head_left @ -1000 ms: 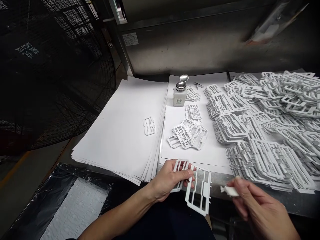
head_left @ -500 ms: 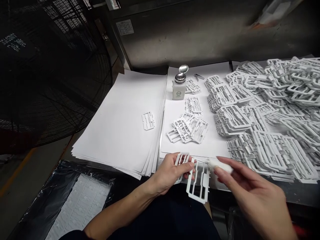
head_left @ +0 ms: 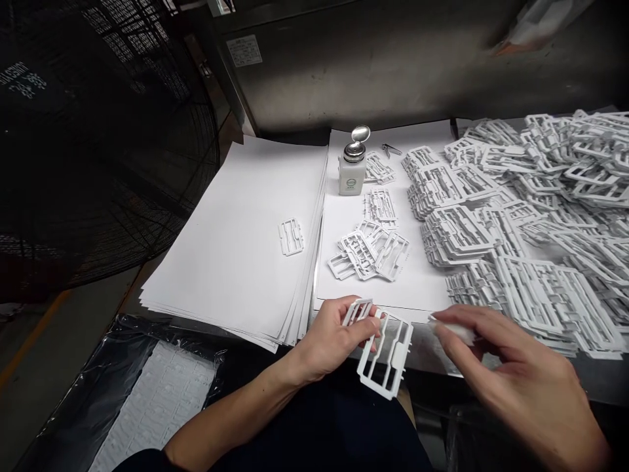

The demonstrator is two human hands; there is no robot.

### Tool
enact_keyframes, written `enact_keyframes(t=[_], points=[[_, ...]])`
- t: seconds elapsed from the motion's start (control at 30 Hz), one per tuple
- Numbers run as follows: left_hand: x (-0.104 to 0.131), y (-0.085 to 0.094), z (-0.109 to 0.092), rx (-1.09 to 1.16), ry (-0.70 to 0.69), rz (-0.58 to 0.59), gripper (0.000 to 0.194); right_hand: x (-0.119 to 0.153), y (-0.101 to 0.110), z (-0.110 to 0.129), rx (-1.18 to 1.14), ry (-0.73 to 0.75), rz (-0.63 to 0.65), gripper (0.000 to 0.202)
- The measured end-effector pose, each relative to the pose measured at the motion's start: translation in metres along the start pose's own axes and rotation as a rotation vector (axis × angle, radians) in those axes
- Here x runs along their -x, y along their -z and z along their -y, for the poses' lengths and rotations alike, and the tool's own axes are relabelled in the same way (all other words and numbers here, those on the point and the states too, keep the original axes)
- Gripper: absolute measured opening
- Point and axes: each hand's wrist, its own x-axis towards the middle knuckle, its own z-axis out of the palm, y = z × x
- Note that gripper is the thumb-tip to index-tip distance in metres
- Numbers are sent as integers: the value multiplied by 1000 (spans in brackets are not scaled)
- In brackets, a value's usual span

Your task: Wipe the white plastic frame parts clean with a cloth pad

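Note:
My left hand [head_left: 331,337] is closed on a white slotted plastic frame [head_left: 386,354], its thumb pressed on the upper left part. A second white frame [head_left: 357,311] shows behind that thumb, in the same hand. To the right, my right hand [head_left: 511,373] pinches a small white wad [head_left: 459,333] between thumb and fingers, apart from the frame. Beyond my hands, a loose pile of similar frames [head_left: 366,252] lies on white paper [head_left: 417,288]. One more frame [head_left: 291,236] lies alone on the left paper stack [head_left: 236,229].
Many stacked frames [head_left: 531,288] fill the right side. A white bottle with a raised metal lid [head_left: 351,174] and a small metal clipper [head_left: 392,151] stand and lie farther back. A black-lined box [head_left: 63,406] is at lower left, a large fan [head_left: 98,131] above it.
My right hand has moved right with the white wad, away from the frame. The frame in my left hand has tilted, its lower end swinging slightly left.

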Motion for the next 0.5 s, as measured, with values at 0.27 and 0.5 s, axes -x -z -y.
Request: enact_keyframes(t=[0.27, 0.5], points=[[5, -1, -6, -205, -4, 62, 16, -30, 6, 9, 5, 310, 520, 19], [2, 4, -4, -278, 40, 159, 17, -41, 7, 12, 166, 367, 738, 27]])
